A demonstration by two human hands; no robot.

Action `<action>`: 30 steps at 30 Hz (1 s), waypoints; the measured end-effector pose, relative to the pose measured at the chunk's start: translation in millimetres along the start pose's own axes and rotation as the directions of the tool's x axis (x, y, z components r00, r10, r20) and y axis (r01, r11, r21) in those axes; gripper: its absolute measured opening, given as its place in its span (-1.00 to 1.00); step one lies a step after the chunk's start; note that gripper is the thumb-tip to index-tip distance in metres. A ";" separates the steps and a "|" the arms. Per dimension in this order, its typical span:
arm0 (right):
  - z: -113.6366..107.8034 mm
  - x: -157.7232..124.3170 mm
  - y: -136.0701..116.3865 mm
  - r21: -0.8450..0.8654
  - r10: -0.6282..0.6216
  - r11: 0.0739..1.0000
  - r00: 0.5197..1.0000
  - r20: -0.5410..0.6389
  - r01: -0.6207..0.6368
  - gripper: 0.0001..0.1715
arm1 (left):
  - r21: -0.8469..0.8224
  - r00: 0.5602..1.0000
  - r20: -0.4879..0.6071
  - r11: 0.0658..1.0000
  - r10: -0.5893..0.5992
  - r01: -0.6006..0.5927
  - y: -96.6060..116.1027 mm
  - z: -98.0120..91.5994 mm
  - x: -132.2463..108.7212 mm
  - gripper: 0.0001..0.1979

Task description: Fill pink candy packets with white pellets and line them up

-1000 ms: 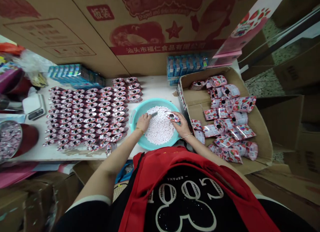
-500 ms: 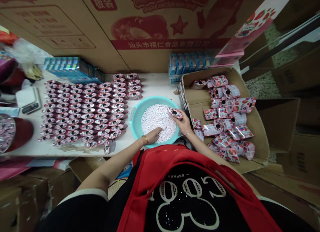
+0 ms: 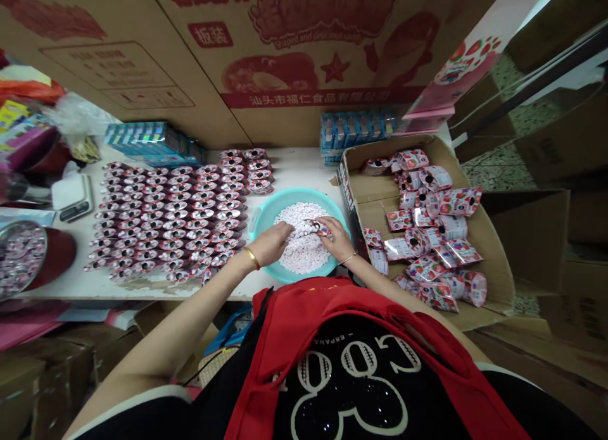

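Note:
A turquoise plastic basin (image 3: pixel 259 223) holds a heap of small white candies (image 3: pixel 304 257). Over the heap, my right hand (image 3: pixel 338 240) is closed around a small red-and-white printed pouch (image 3: pixel 316 226), its dark opening facing up. My left hand (image 3: pixel 272 242) is above the basin's left side, fingers curled together and pointing toward the pouch. What those fingers hold, if anything, is hidden. To the left stand tight rows of similar pouches (image 3: pixel 175 215), openings upward.
On the right, a cut-down cardboard box (image 3: pixel 375 199) contains loose pouches (image 3: pixel 427 240). Blue packets (image 3: pixel 356 133) and a pink display box (image 3: pixel 430 120) stand behind. Farther left are a white scale (image 3: pixel 71 196) and a red pot (image 3: pixel 59 256). Large printed cartons (image 3: pixel 294 120) line the back.
My left hand has come up out of the candies and moved left. The pouch in my right hand has shifted left and slightly down. The camera view has shifted a little.

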State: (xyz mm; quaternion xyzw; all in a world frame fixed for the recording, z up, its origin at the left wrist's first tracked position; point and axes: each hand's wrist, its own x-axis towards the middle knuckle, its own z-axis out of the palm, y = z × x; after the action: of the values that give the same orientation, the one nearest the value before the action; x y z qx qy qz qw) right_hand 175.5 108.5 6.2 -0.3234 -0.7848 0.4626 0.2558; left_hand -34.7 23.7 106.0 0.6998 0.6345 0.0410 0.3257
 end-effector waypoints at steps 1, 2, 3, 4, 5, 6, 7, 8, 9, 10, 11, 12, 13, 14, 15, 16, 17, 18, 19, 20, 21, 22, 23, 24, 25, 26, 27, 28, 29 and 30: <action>2.2 -0.8 -0.6 -0.018 -0.017 1.000 1.000 0.015 0.017 -0.49 | 0.087 0.999 0.035 0.996 -0.036 0.032 7.6 -4.9 3.0 -0.73; 4.6 -1.7 -1.1 -0.033 -0.031 0.999 0.999 0.028 0.032 -0.46 | 0.171 0.995 0.064 0.983 -0.075 0.063 16.1 -8.1 6.2 -0.73; 7.1 -2.5 -1.6 -0.042 -0.040 0.998 0.998 0.039 0.042 -0.44 | 0.246 0.990 0.080 0.965 -0.113 0.090 25.5 -9.9 9.3 -0.73; 9.7 -3.3 -1.8 -0.045 -0.046 0.998 0.998 0.047 0.048 -0.41 | 0.308 0.986 0.081 0.945 -0.143 0.112 35.3 -10.5 12.2 -0.72; 12.3 -4.0 -1.9 -0.042 -0.048 0.998 0.998 0.049 0.050 -0.39 | 0.357 0.984 0.072 0.926 -0.160 0.125 45.1 -10.3 14.7 -0.70; 14.8 -4.5 -1.6 -0.034 -0.047 0.998 0.998 0.047 0.049 -0.38 | 0.394 0.985 0.057 0.910 -0.163 0.128 54.3 -9.7 16.6 -0.68; 17.2 -4.9 -1.0 -0.019 -0.046 0.999 0.998 0.043 0.047 -0.38 | 0.421 0.987 0.041 0.899 -0.156 0.125 62.2 -9.3 17.9 -0.65; 19.2 -5.2 -0.1 0.000 -0.042 0.999 0.999 0.034 0.042 -0.39 | 0.441 0.989 0.028 0.890 -0.142 0.115 68.4 -9.4 18.4 -0.63; 20.6 -5.4 1.1 0.024 -0.035 0.999 0.999 0.026 0.034 -0.41 | 0.455 0.991 0.022 0.884 -0.128 0.104 72.2 -10.5 18.2 -0.61; 21.5 -5.6 2.6 0.051 -0.020 0.999 1.000 0.013 0.019 -0.44 | 0.465 0.992 0.021 0.880 -0.122 0.098 73.2 -12.7 17.2 -0.60; 21.7 -5.8 4.2 0.082 0.003 0.997 1.000 -0.001 -0.003 -0.48 | 0.469 0.992 0.021 0.878 -0.126 0.101 71.3 -16.0 15.5 -0.59; 21.5 -6.1 5.7 0.117 0.032 0.993 0.999 -0.016 -0.030 -0.52 | 0.465 0.990 0.019 0.878 -0.139 0.114 66.6 -20.1 13.5 -0.59; 21.0 -6.5 7.0 0.155 0.064 0.986 0.998 -0.027 -0.059 -0.56 | 0.450 0.988 0.012 0.883 -0.153 0.131 59.4 -24.3 11.4 -0.60; 20.5 -7.0 7.8 0.194 0.092 0.977 0.995 -0.029 -0.085 -0.58 | 0.418 0.987 0.000 0.897 -0.160 0.145 50.4 -27.9 9.5 -0.63; 20.4 -7.4 7.9 0.231 0.114 0.967 0.993 -0.022 -0.106 -0.59 | 0.366 0.988 -0.016 0.919 -0.152 0.147 40.4 -30.2 8.0 -0.67; 21.0 -7.7 7.3 0.266 0.126 0.957 0.992 -0.009 -0.120 -0.60 | 0.295 0.992 -0.034 0.947 -0.123 0.128 30.3 -30.7 7.1 -0.69; 22.5 -7.7 5.6 0.298 0.130 0.946 0.991 0.012 -0.127 -0.59 | 0.214 0.996 -0.053 0.973 -0.078 0.088 21.0 -29.2 6.9 -0.66; 25.0 -7.4 2.8 0.325 0.128 0.936 0.991 0.035 -0.132 -0.59 | 0.135 0.997 -0.071 0.990 -0.026 0.035 13.0 -25.9 7.4 -0.59; 28.1 -6.4 -1.2 0.348 0.125 0.928 0.991 0.055 -0.137 -0.60 | 0.073 0.996 -0.083 0.997 0.023 -0.017 6.3 -21.4 8.7 -0.55; 31.5 -4.7 -6.5 0.364 0.124 0.921 0.990 0.072 -0.142 -0.62 | 0.035 0.995 -0.084 0.998 0.061 -0.059 1.1 -16.5 10.5 -0.55; 34.5 -2.3 -12.9 0.372 0.124 0.916 0.989 0.087 -0.147 -0.64 | 0.019 0.993 -0.077 0.996 0.088 -0.087 -3.3 -12.2 12.8 -0.59; 36.1 1.0 -20.4 0.370 0.121 0.917 0.988 0.095 -0.148 -0.67 | 0.019 0.992 -0.065 0.994 0.106 -0.105 -7.2 -9.6 15.3 -0.65; 35.4 5.0 -28.4 0.355 0.111 0.925 0.989 0.097 -0.138 -0.67 | 0.025 0.992 -0.059 0.993 0.116 -0.114 -11.2 -9.5 17.8 -0.71; 31.8 9.7 -36.3 0.328 0.093 0.937 0.992 0.088 -0.117 -0.64 | 0.028 0.990 -0.065 0.992 0.122 -0.120 -15.9 -12.2 20.0 -0.75; 24.7 14.9 -43.1 0.293 0.072 0.952 0.995 0.066 -0.089 -0.59 | 0.029 0.988 -0.095 0.993 0.120 -0.117 -21.7 -17.6 21.8 -0.76; 13.9 20.4 -47.8 0.251 0.055 0.966 0.998 0.027 -0.060 -0.52 | 0.032 0.984 -0.145 0.994 0.106 -0.103 -29.2 -25.3 23.4 -0.77; -0.5 25.7 -49.3 0.200 0.049 0.979 0.998 -0.034 -0.042 -0.47 | 0.043 0.975 -0.211 0.997 0.077 -0.069 -38.8 -34.3 24.8 -0.76; -18.1 30.1 -46.9 0.142 0.059 0.989 0.993 -0.107 -0.044 -0.47 | 0.057 0.958 -0.286 0.998 0.031 -0.016 -50.8 -43.4 26.3 -0.75; -38.5 32.8 -40.2 0.083 0.089 0.994 0.978 -0.191 -0.074 -0.50 | 0.084 0.933 -0.360 0.995 -0.021 0.055 -65.0 -51.3 28.3 -0.73; -60.7 32.9 -29.5 0.024 0.134 0.991 0.952 -0.276 -0.132 -0.56 | 0.111 0.905 -0.417 0.984 -0.080 0.138 -81.1 -57.2 30.8 -0.71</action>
State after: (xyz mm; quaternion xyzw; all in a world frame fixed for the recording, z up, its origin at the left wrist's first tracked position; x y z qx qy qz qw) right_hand 188.3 156.4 62.7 -0.4363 -0.7164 0.4312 0.3324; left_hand -125.6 73.6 98.7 0.6597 0.7282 0.1250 0.1375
